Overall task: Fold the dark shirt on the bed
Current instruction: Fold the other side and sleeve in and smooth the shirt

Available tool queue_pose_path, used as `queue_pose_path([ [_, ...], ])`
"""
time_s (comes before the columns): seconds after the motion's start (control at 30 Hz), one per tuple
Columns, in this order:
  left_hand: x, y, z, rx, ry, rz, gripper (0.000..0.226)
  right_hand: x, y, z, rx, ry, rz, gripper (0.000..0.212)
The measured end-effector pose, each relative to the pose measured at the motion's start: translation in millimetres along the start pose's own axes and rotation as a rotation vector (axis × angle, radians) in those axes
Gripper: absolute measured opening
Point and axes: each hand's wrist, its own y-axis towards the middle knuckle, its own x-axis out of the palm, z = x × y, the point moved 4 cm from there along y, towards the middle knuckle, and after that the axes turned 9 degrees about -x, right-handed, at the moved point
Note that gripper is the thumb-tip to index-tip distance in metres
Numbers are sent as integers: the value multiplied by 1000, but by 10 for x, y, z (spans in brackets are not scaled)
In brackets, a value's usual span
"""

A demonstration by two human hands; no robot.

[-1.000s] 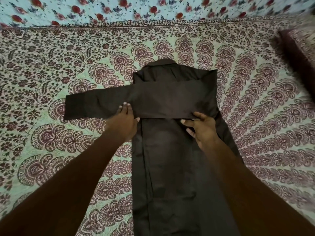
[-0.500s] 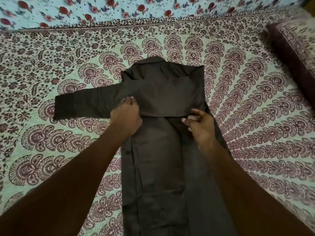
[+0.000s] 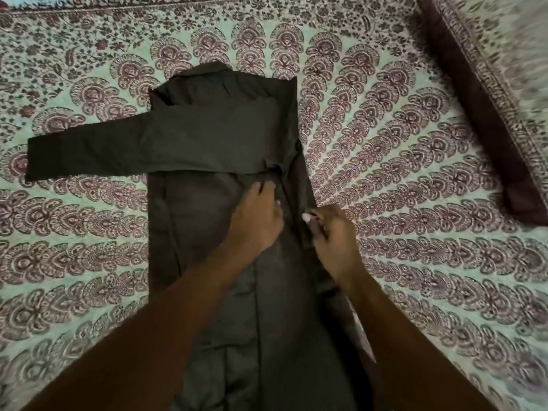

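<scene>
The dark shirt (image 3: 213, 134) lies flat on the bed, collar at the far end and its long body running toward me. One sleeve is folded across the chest, and its cuff reaches out to the left over the bedsheet. My left hand (image 3: 258, 216) presses on the shirt's body just below the folded sleeve, fingers pointing away from me. Close beside it, my right hand (image 3: 330, 232) has its fingers curled and pinches the shirt's folded right edge. Both forearms cover the lower part of the shirt.
The patterned green and maroon bedsheet (image 3: 415, 262) spreads out on all sides of the shirt. A dark maroon-edged cushion (image 3: 486, 120) lies at the far right, apart from the shirt.
My left hand has moved from the shirt's left edge across to the right, ending beside my right hand. My right hand now pinches the right edge. The view has shifted.
</scene>
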Motion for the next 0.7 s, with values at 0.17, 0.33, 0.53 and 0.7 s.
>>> queue_pose_path([
  [0.17,529,-627,240,-302,-359,-78,52,-65,-327,395,237,27,-44,14],
  [0.33,902,-1073,351,-493,-471,-75,56,-269,-756,484,205,96,-170,12],
  [0.53,934,-1454,271,-389,-430,181,35,-301,-1323,627,226,33,-331,20],
  [0.7,1088,-1784,254,-356,-341,-5,24,-371,-1757,611,173,-59,-436,18],
])
